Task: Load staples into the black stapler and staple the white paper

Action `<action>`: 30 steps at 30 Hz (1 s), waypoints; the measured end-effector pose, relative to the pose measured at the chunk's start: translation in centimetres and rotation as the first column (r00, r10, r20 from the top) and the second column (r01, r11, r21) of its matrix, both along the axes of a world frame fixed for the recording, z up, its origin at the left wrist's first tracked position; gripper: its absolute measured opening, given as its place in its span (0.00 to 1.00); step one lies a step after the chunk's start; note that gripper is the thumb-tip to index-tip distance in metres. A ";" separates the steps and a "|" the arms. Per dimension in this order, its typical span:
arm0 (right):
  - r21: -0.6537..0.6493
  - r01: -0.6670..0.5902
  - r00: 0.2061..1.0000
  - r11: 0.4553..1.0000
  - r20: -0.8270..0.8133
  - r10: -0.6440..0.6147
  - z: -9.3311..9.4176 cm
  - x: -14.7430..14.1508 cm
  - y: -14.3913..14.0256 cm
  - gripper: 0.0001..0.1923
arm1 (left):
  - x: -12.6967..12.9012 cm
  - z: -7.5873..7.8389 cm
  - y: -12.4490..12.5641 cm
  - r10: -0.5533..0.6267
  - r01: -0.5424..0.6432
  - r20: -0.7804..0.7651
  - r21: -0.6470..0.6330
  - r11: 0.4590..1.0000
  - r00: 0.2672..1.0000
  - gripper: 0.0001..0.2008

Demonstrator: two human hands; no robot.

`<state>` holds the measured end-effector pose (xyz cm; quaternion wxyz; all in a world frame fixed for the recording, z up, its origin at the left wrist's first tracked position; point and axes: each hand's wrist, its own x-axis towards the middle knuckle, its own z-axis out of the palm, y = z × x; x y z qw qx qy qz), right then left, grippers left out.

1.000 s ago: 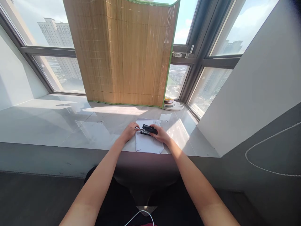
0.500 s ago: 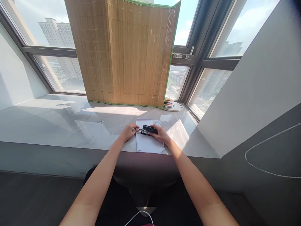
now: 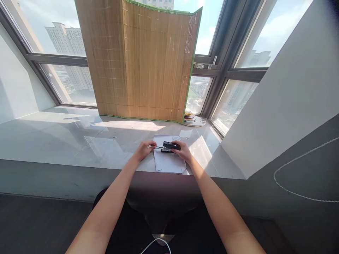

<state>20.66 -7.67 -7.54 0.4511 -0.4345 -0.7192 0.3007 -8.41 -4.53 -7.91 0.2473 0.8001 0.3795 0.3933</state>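
Note:
A black stapler (image 3: pixel 171 145) is held above white paper sheets (image 3: pixel 169 164) on the ledge, its upper and lower parts apart at the left end. My right hand (image 3: pixel 183 151) is wrapped round its right end. A thin silvery metal piece (image 3: pixel 159 147) reaches from between the stapler's parts to my left hand (image 3: pixel 145 149). The fingertips of that hand are pinched on it at the paper's left edge. Whether the metal piece is still joined to the stapler is too small to tell.
The pale stone ledge (image 3: pixel 63 141) ends at a front edge before my legs. A bamboo mat (image 3: pixel 143 67) stands against the window behind the paper. Stacked plates (image 3: pixel 194 121) sit at the window corner. A small paper slip (image 3: pixel 185 133) lies behind the sheets. A bead cord (image 3: pixel 280 185) hangs at right.
My right hand and the stapler have shifted slightly right, away from my left hand. More of the silvery metal piece shows between the left fingers and the stapler.

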 end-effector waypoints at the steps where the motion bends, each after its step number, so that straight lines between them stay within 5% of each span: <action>1: 0.007 -0.033 0.999 0.999 -0.008 0.033 0.0 -0.1 -0.1 0.20 | 0.0 0.1 -0.1 0.001 -0.001 -0.002 -0.001 1.000 1.000 0.07; 6: 0.021 -0.241 0.968 0.970 0.075 0.238 0.2 -0.8 -0.4 0.22 | 0.4 0.5 -0.5 -0.110 0.110 -0.052 0.000 0.994 0.993 0.15; 16: 0.046 -0.279 0.955 0.959 0.116 0.272 0.8 -1.3 -1.2 0.21 | 0.5 0.6 -0.3 -0.125 0.145 -0.197 0.090 0.985 0.973 0.12; 20: 0.095 -0.171 0.985 0.981 0.003 0.172 0.5 -1.1 -1.1 0.20 | 0.2 0.9 -0.5 -0.031 0.071 -0.198 0.202 0.977 0.980 0.06; 25: 0.138 0.210 0.957 0.968 -0.233 -0.174 0.6 -0.1 -1.0 0.21 | 0.3 0.8 -0.6 -0.051 0.116 -0.354 0.165 0.980 0.934 0.12; 30: 0.228 0.328 0.943 0.917 -0.134 -0.304 1.5 3.6 -2.2 0.17 | 0.8 0.9 -1.1 0.056 0.016 -0.489 0.143 0.990 0.870 0.16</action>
